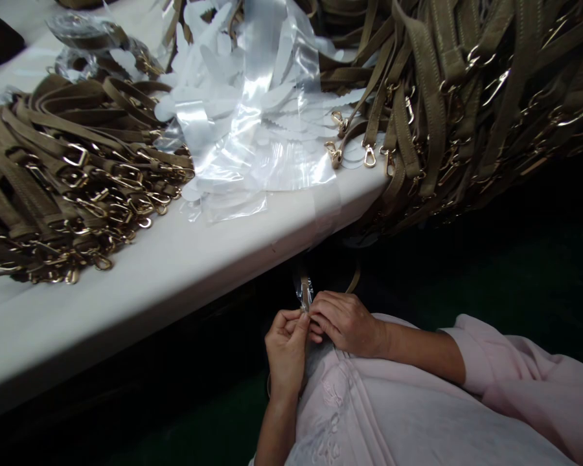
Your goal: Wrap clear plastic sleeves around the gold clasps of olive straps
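Observation:
Close to my body, just off the table's front edge, both hands meet at a brown strap (305,288) with shiny clear plastic on it. My left hand (287,343) pinches the strap's near end between thumb and fingers. From the other side, the closed fingers of my right hand (344,320) press against the same spot. What exactly lies between the fingertips is too small to make out. A loop of the strap shows beyond my right hand, and the rest is lost in the dark below.
A white table (175,272) runs diagonally ahead. On its left lies a bundle of brown straps (53,155) with gold clasps. Clear plastic bags (257,97) and white paper pieces (199,71) cover the middle. More brown straps (432,103) hang over the right edge.

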Tool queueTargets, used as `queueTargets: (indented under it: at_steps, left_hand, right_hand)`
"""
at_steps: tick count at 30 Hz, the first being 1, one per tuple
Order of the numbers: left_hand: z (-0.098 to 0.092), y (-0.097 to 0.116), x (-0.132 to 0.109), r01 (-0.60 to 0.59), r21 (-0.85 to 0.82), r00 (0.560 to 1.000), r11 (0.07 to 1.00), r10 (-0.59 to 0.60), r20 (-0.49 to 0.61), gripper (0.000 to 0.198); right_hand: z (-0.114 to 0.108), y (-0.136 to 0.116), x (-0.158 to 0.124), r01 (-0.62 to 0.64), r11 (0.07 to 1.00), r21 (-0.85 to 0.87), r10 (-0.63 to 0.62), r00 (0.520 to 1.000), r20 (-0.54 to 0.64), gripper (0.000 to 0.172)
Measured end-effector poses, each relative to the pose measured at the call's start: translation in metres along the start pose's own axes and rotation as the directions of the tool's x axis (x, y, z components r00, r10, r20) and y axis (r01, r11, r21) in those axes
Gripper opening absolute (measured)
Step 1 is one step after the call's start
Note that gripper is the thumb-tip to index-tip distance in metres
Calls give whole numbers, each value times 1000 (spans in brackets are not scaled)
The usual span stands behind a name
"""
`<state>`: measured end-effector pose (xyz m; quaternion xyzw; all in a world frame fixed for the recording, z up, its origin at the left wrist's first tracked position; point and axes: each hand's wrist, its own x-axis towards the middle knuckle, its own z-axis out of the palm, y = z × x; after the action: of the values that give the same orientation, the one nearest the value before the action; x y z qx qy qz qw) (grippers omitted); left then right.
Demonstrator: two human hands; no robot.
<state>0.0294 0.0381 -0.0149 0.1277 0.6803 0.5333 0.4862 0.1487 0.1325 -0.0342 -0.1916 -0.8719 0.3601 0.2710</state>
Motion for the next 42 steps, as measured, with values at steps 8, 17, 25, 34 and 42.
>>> queueTargets:
  at_steps: [8, 17, 25, 34, 42]
  left_hand:
    - [-9, -1, 0, -14, 12, 999, 1000, 14, 44, 19]
    - [-5, -4, 1, -431, 484, 897, 762, 423, 132, 12]
    - [-4, 5, 8, 27, -170, 992, 985, -5, 128, 20]
    - [0, -3, 19, 313, -470, 936, 825, -186, 297, 25]
    - [4, -4, 14, 128, -298, 976, 946, -66, 209, 27]
  right_hand:
    - [2, -1, -3, -78, 996, 45, 78, 997, -12, 17]
    - [5, -1, -2, -45, 996, -83, 40, 998, -58, 19]
    - [1, -1, -2, -13, 999, -52, 6, 992, -125, 19]
    - [2, -1, 7, -218, 943, 250, 259, 955, -142, 16]
    - [11, 7, 7, -305, 900, 312, 349, 932, -96, 14]
